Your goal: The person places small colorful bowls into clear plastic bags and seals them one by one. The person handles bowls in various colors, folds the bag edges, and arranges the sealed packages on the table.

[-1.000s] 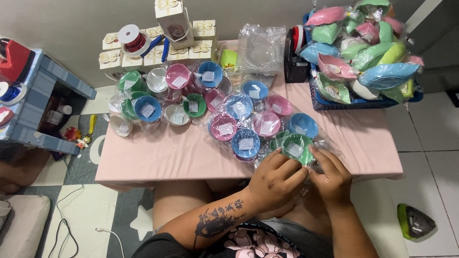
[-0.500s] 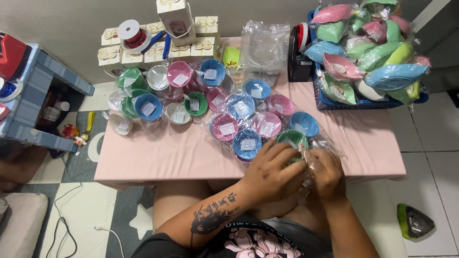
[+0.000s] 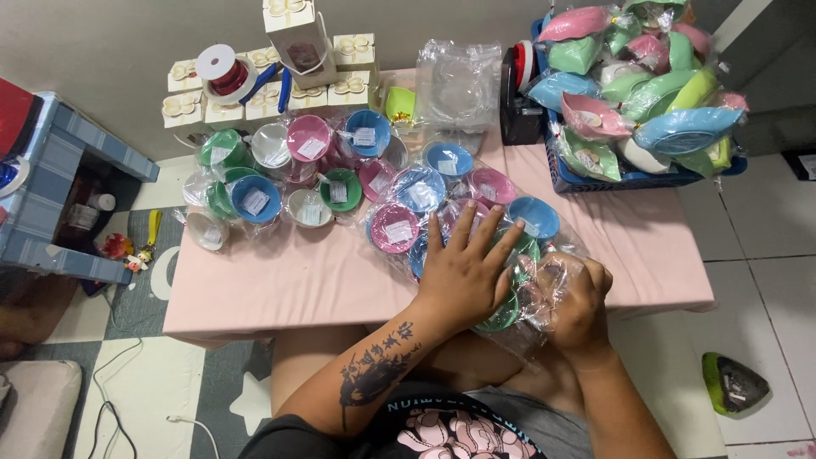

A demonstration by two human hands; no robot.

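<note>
My left hand [image 3: 463, 272] lies flat with its fingers spread on a green bowl [image 3: 503, 318] inside a clear plastic bag [image 3: 544, 274], at the front edge of the pink table [image 3: 255, 285]. My right hand [image 3: 580, 299] is closed around the bag's loose end just to the right of the bowl. Right behind my hands lies a cluster of bagged small bowls, among them a pink one [image 3: 395, 229] and a blue one [image 3: 533, 217].
More bagged bowls [image 3: 255, 200] cover the table's left. At the back are white gift boxes [image 3: 353, 53], a red ribbon spool [image 3: 225, 72], a stack of clear bags [image 3: 459, 85] and a black tape dispenser [image 3: 518, 115]. A blue basket [image 3: 595, 178] of bagged bowls stands at the right.
My left hand has gone from curled over the bag to flat with fingers spread on the green bowl. My right hand has closed tighter on the bag's end.
</note>
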